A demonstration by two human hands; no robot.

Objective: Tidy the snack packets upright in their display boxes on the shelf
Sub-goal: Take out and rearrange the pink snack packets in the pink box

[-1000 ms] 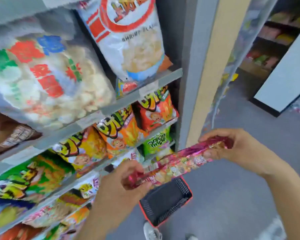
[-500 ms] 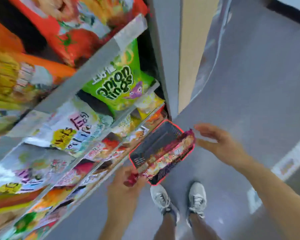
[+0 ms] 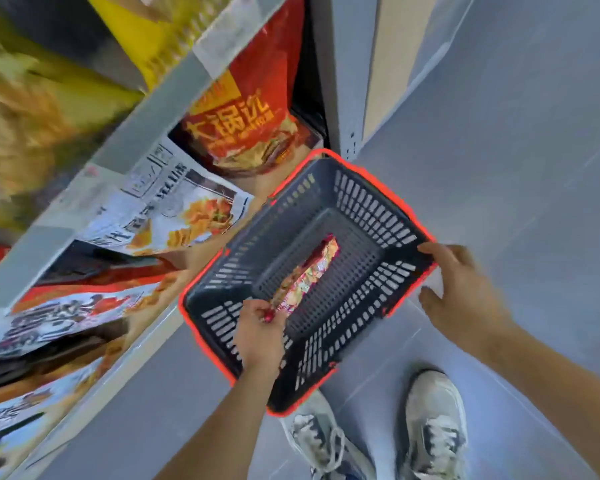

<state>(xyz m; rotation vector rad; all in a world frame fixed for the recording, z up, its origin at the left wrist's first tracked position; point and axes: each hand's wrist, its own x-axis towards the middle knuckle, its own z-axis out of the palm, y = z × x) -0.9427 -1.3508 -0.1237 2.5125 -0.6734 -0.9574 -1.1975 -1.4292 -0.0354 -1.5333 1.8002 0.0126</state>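
Pinching the near end of the long snack packet [image 3: 309, 271] between thumb and curled fingers, the left hand [image 3: 257, 337] hangs over the basket's [image 3: 361, 195] near wall. The packet runs lengthwise away from those fingers across the basket's floor. The right hand [image 3: 465, 292], fingers loosely spread and holding nothing, sits at the basket's right rim, farther from the packet, so by my reading the left hand must lift it to the shelf [image 3: 153, 133] beyond the basket.

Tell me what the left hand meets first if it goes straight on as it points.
Probably the floor of the basket. The left hand pinches the near end of the pink snack packet and points down into it; the packet's far end would touch first, though depth is unclear.
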